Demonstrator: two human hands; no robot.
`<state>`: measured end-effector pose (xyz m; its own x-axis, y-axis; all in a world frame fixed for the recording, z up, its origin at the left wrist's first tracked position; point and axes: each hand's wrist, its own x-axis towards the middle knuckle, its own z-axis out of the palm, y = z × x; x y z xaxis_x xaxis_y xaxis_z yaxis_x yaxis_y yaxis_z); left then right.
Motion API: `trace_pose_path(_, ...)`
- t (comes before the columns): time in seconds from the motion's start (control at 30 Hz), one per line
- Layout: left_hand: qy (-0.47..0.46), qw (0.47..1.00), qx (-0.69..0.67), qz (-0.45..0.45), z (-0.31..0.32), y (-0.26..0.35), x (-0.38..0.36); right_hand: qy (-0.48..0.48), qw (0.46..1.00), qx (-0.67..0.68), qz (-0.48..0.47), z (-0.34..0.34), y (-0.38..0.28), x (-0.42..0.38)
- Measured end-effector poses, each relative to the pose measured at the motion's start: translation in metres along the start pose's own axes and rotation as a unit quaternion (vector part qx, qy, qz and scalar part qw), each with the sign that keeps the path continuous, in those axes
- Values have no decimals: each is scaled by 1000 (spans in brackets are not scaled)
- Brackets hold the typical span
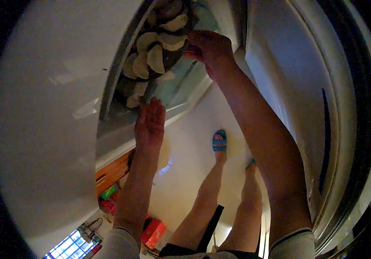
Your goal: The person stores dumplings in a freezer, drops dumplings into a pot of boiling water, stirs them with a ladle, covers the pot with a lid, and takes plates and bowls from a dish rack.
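Several pale half-moon dumplings [155,59] lie close together on a dark surface over a translucent shelf [181,80] in an open fridge-like compartment. My right hand [211,49] reaches in from the right, fingers bent and closed, their tips right at the end of one dumpling [172,42]. I cannot tell whether those fingers grip the dumpling or the edge beneath it. Lower down, at the near side of the shelf, my left hand [151,123] has its fingers stretched out, tips close to the nearest dumplings [133,100].
A large white panel [51,99] fills the left, and an open white door [293,77] stands on the right. Below is a pale floor [189,134] with my feet in blue sandals [219,141]. Red packages [153,233] and a wooden drawer-like front [114,172] sit lower left.
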<state>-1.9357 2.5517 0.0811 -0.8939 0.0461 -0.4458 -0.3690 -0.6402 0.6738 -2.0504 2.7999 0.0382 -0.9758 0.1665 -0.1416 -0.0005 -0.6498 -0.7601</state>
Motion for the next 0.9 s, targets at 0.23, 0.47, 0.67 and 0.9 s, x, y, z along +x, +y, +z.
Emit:
trace_pose_path(0.23,16,1000,-3,-11,-1,9,-2,-6,998,-52,-37,13,-10,0)
trace_pose_path(0.47,-28,1000,-1,-1,-10,16,-2,-2,999,53,-8,22,-20,11)
trace_pose_path(0.67,-28,999,-39,-11,-19,14,-8,52,998,5,18,34,-28,21)
trace_pose_path(0.9,-24,997,-64,-32,-8,13,-14,-23,991,131,21,16,-34,37)
